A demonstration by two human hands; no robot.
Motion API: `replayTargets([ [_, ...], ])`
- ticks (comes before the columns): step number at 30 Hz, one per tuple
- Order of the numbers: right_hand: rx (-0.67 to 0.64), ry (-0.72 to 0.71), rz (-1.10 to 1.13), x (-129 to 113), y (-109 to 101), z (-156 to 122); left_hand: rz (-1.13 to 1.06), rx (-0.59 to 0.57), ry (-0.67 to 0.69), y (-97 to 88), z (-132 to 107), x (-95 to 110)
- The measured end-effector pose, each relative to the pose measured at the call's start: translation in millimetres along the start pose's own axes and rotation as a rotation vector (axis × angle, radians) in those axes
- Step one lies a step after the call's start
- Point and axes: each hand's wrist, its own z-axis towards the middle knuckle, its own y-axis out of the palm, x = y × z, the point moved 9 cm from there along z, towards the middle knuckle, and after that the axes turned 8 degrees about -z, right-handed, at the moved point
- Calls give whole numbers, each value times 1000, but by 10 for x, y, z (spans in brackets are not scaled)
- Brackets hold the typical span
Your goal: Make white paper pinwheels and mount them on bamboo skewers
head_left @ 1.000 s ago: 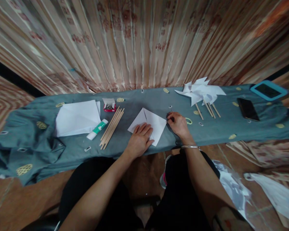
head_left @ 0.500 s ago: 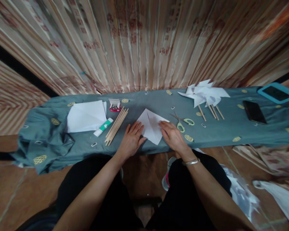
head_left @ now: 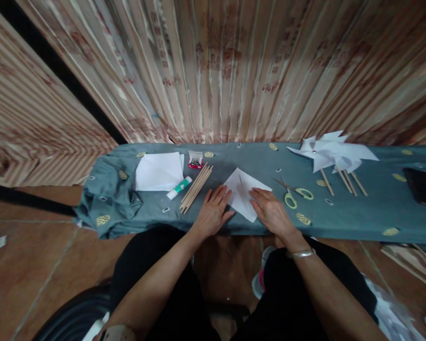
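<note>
While both hands lie on it, the white sheet (head_left: pixel 244 190) sits cornerwise on the grey-green cloth (head_left: pixel 341 215) at the table's near edge, one corner toward the person, a crease or cut running from its middle toward the far corner.

- Left hand (head_left: pixel 215 212): flat, palm down, fingers straight and close together, tips on the sheet's left corner; grips nothing.
- Right hand (head_left: pixel 271 213): flat, palm down, fingers resting along the near-right edge; grips nothing; bangle at the wrist.
- Relation: the sheet lies between the hands and just ahead of them; neither is clearly nearer.
- Right of the sheet: scissors (head_left: pixel 294 194), near; pinwheels (head_left: pixel 332 154), farther.
- Left of it: wooden sticks (head_left: pixel 195 188); glue stick (head_left: pixel 179 188); paper stack (head_left: pixel 159 171).
</note>
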Motion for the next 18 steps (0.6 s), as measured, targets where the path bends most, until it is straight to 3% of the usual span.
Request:
replayTargets([
  [4, 16, -15, 14, -66, -1, 67, -58, 142, -23, -327, -93, -183],
  [8, 28, -19, 31, -134, -6, 136, -59, 406, -261, -824, -325, -816],
  [10, 41, -12, 36, -152, -18, 163, -2, 436, -393, -950, -462, -1112],
  [13, 59, -1, 48, -165, -44, 186, 39, 375, -497, -957, -601, -1358],
  [18, 70, 3, 74, -180, -97, 193, -16, 396, -538, -930, -675, -1436],
])
